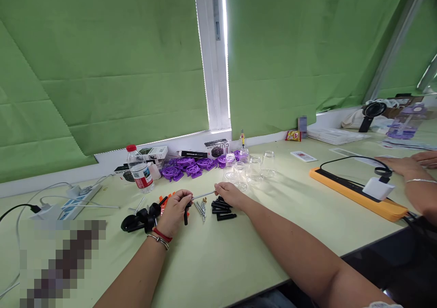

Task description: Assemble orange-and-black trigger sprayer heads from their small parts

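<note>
Pinching a thin, straight silvery rod [204, 195] between the fingers of the left hand [176, 210] and the right hand [229, 194], to the right of the red-capped bottle [140, 172] and a bit closer in. Losing both rod ends behind fingertips, so not making those out. Also seeing a black piece [186, 217] by the left hand, partly blocked. Spotting clear cups [268, 164] farther right of the bottle, plus a yellow stick [242, 138] in or behind one, honestly not telling which. Not making out the bottle's contents, tbh.
</note>
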Demonstrator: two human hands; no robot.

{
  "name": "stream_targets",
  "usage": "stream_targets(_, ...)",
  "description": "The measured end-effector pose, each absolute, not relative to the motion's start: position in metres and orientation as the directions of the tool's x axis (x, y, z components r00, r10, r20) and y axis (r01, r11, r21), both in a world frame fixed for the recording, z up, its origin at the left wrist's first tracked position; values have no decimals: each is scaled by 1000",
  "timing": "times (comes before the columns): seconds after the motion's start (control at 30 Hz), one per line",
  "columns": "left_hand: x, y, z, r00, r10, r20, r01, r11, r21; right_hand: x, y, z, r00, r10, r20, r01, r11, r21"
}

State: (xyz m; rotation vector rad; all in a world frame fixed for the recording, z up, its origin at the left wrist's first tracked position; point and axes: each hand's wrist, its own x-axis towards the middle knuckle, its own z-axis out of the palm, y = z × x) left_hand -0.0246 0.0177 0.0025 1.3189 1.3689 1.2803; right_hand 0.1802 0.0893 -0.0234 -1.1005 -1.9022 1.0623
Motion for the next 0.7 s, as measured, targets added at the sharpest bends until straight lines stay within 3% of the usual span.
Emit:
stream_targets(0.23,-26,19,1,-119,990,78,146,-61,987,181,91,-25,-412,884,221,276,353,-894)
stream_targets(0.7,-29,22,-5,-96,993,66,154,-50,987,181,93,-28,-436,887,151,308,305,-901)
